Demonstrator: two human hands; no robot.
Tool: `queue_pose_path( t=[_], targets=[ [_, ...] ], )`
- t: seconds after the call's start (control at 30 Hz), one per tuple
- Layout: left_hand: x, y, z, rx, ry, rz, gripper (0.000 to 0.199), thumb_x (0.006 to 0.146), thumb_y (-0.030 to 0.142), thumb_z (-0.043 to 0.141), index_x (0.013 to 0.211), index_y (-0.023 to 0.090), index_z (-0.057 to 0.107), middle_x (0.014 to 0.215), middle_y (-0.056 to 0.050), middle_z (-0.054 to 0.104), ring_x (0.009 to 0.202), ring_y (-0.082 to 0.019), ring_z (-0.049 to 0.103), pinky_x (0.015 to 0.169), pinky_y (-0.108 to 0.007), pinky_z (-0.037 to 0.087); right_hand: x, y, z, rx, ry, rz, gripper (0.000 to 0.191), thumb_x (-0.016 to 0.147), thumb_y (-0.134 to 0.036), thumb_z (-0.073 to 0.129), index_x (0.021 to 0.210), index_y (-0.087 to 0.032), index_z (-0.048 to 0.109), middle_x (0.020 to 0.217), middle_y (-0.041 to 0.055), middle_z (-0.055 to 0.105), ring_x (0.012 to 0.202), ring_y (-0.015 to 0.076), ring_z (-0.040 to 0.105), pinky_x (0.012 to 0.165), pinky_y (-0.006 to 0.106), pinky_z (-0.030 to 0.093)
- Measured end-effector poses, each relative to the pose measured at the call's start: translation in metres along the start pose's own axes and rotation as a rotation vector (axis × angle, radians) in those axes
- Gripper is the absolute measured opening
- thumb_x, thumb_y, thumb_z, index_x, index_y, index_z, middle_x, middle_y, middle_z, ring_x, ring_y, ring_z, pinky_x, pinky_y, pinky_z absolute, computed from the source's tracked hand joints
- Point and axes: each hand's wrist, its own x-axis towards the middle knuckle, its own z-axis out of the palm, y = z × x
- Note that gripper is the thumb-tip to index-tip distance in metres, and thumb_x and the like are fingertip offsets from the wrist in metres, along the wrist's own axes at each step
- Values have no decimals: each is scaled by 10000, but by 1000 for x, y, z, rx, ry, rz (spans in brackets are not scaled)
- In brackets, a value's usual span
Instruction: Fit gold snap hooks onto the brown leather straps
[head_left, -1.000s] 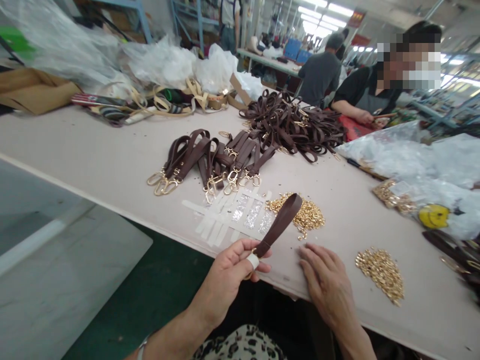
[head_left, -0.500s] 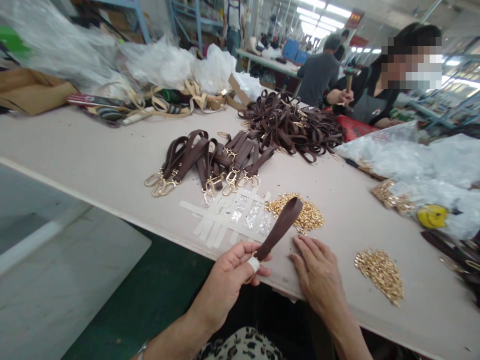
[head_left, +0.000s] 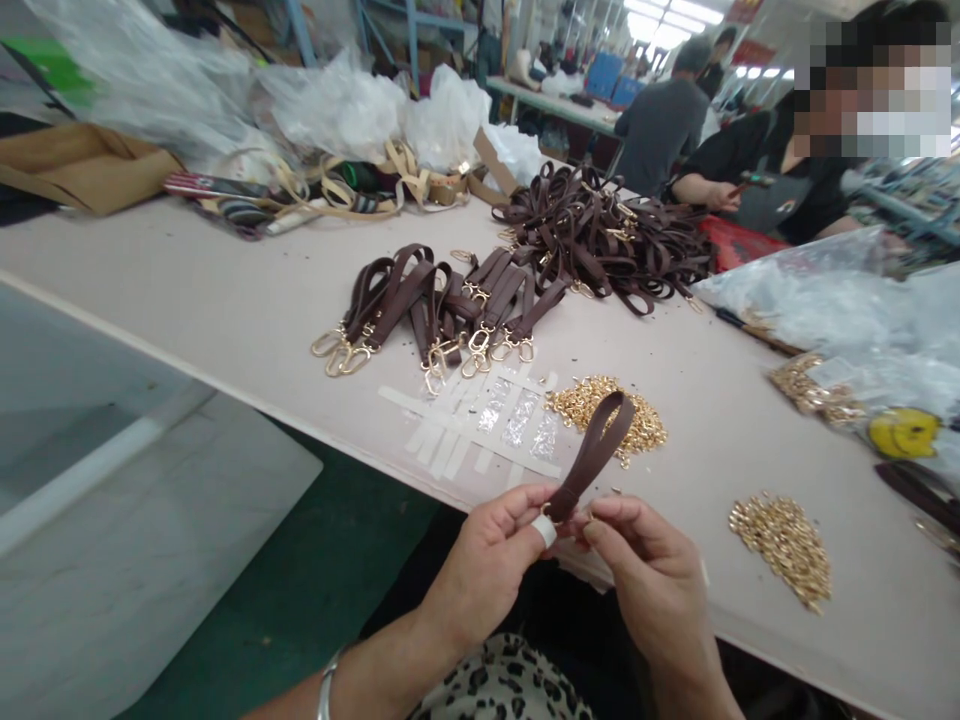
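A looped brown strap (head_left: 595,450) is pinched at its lower end by my left hand (head_left: 499,550), with light tape round the thumb. Its loop points up and away, in front of a heap of small gold fittings (head_left: 574,400). My right hand (head_left: 656,565) is closed beside the strap's lower end, thumb and forefinger pressed together; a tiny gold glint shows at the fingertips, too small to make out. Beyond them lie several brown straps with gold clasps (head_left: 397,300) and strips of pale tape (head_left: 442,430) stuck on the table (head_left: 262,350).
A large pile of brown straps (head_left: 600,235) lies farther back. Another gold heap (head_left: 784,545) is at the right, near plastic bags (head_left: 847,300). Across the table, a person's hand (head_left: 724,196) holds a hammer. Plastic and a brown paper piece (head_left: 90,170) are at back left.
My right hand has lifted from the table and come to the strap's lower end, its fingers now closed. The other person's hammer is lower. The whole view has shifted slightly.
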Motion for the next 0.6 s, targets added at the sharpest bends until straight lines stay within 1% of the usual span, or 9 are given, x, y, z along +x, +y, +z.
queue_pose_path(
  t=[0.1,0.17,0.27,0.33,0.47,0.53,0.6],
  targets=[
    [-1,0,1,17,-33,65,389,892,70,535,1194,234,717,1087,-4,776,1010,-145,685,956,-259,481,2,2,6,96,-7,127,143,779,-315,806,897,-249,761,768,7,763,678,145,714,660,245,604],
    [-2,0,1,61,-26,91,444,884,37,515,1217,257,709,1124,13,768,1053,-149,679,997,-264,470,3,3,7,89,-2,166,146,759,-326,821,865,-236,775,736,17,757,665,148,710,646,240,601],
    [-3,-1,-1,123,-18,120,477,877,24,504,1229,275,705,1153,27,761,1087,-151,672,1018,-258,464,3,1,6,60,15,204,164,744,-348,827,858,-236,790,761,34,765,669,157,712,640,243,597],
    [-3,0,-1,149,-27,127,488,875,23,495,1235,279,702,1160,31,759,1089,-153,675,1018,-255,469,2,-1,6,32,2,191,159,746,-351,823,855,-239,794,804,37,766,700,161,713,660,247,593],
    [-5,-2,-1,215,-24,114,492,876,47,502,1268,287,678,1188,37,749,1109,-157,674,1028,-252,474,1,-5,8,-30,-46,82,92,788,-319,780,839,-243,789,863,25,729,788,159,694,702,245,580],
    [-8,-5,-4,299,6,109,456,894,101,523,1283,289,666,1206,35,743,1129,-167,670,1034,-256,478,0,-6,10,-34,-53,53,69,805,-298,760,835,-242,785,852,20,709,790,154,682,703,247,577],
    [-9,-10,-8,452,51,129,418,904,156,540,1282,283,669,1223,25,736,1144,-187,669,1035,-271,489,-1,-6,12,-13,-57,39,60,802,-282,757,830,-234,780,847,19,695,791,156,676,717,263,579]
  ],
)
